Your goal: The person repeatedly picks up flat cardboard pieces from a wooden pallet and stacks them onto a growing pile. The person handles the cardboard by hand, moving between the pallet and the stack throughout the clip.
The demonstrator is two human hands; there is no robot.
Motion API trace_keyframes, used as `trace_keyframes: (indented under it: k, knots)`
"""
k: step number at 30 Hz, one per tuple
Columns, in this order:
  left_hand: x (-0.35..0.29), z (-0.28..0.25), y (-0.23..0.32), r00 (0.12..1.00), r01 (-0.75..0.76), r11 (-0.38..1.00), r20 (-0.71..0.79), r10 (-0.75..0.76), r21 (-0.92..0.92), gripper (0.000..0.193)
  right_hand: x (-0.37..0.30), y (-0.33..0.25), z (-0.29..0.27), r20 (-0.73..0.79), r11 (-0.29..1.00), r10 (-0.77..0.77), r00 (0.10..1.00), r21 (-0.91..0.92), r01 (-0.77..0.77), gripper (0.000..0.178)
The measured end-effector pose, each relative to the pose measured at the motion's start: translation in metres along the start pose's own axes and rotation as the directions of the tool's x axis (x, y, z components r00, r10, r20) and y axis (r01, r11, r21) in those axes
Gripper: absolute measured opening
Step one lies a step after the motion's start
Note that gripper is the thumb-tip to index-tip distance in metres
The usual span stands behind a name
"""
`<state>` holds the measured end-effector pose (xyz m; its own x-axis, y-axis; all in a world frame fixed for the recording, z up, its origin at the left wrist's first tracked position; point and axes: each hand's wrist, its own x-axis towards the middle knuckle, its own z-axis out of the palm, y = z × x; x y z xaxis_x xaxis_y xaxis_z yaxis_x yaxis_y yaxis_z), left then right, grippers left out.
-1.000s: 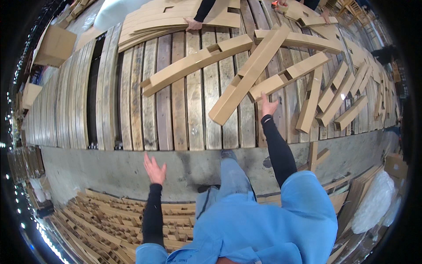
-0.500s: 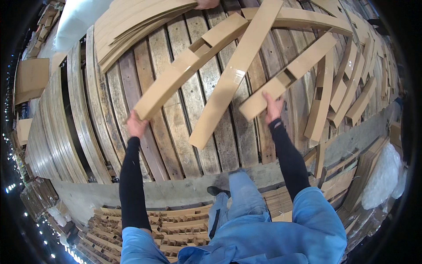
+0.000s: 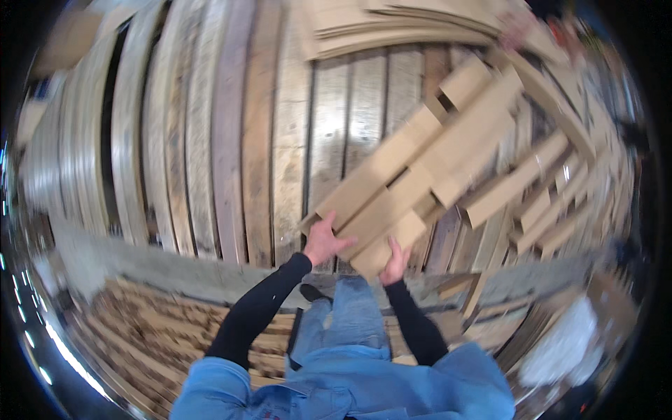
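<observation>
Your left hand (image 3: pixel 324 241) partly hides the near ends of the cardboard tubes (image 3: pixel 434 157); you see a co-worker's hand (image 3: pixel 516 29) blurred, and flat sheets (image 3: pixel 406 31) cut off by the top edge.

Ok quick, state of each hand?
Left hand: open, thumb spread, on the cardboard beams.
Right hand: against the same beams' right side; grip can't be told.

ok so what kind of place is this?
Probably a packaging workshop or warehouse: a long slatted wooden surface, stacked flat cardboard sheets on it, and folded cardboard beams at the person's left hand and right hand.
</observation>
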<state>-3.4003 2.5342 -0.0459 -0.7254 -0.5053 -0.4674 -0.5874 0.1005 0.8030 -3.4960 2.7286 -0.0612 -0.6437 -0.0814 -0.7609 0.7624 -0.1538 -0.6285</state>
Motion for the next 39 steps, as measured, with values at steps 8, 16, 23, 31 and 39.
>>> trace_keyframes:
  k: [8,16,23,31,39]
  knots:
    - [-0.250,-0.019,-0.007,0.992,0.032,0.978,-0.111,-0.056,-0.204,0.069,-0.215,0.022,-0.064,0.115,0.972,0.125,0.985,-0.215,-0.098,0.067]
    - [-0.439,-0.011,-0.014,0.886,-0.075,0.924,-0.451,-0.111,-0.374,0.063,-0.331,0.040,-0.090,0.538,0.820,-0.169,0.826,-0.388,0.420,0.070]
    - [-0.660,-0.008,-0.030,0.205,-0.439,0.885,-0.976,-0.071,-0.156,0.057,-0.487,0.095,-0.071,0.962,0.929,0.244,0.121,-0.267,0.254,0.055]
    - [-0.831,0.046,-0.082,-0.507,-0.567,0.811,-0.712,-0.485,-0.148,0.046,-0.674,0.258,-0.055,0.660,0.713,0.664,-0.350,-0.420,0.561,0.063]
    - [-0.901,0.018,-0.166,-0.884,-0.457,0.849,0.029,-0.467,-0.266,0.045,-0.885,0.458,-0.084,-0.129,0.606,0.726,-0.675,-0.344,0.717,0.086]
